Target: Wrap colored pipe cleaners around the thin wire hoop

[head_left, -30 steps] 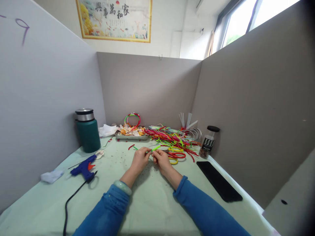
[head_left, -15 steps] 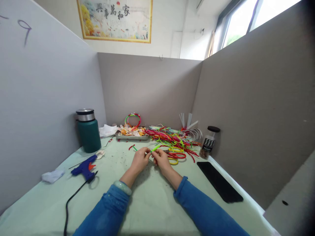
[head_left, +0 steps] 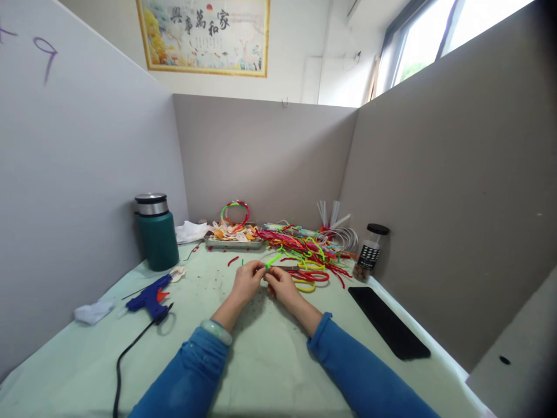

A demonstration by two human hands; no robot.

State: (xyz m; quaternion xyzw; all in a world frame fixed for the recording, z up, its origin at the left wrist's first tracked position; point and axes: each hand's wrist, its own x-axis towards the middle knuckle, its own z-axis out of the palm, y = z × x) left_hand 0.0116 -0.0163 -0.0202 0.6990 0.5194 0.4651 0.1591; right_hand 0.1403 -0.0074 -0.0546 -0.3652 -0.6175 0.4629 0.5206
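- Green pipe cleaner (head_left: 272, 259) is sitting at frame centre, its free end tilting steeper than a second ago.
- Both the left hand (head_left: 247, 281) and right hand (head_left: 278, 285) are pinching it, fingertips pressing closer, below the colourful pile (head_left: 304, 247).

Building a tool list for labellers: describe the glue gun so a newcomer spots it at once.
Start at the dark green flask by the left partition. On the table in front of it, nearer the camera, lies the glue gun, left of the left hand. It alone is bright blue, with an orange trigger and a black cord trailing to the near edge.
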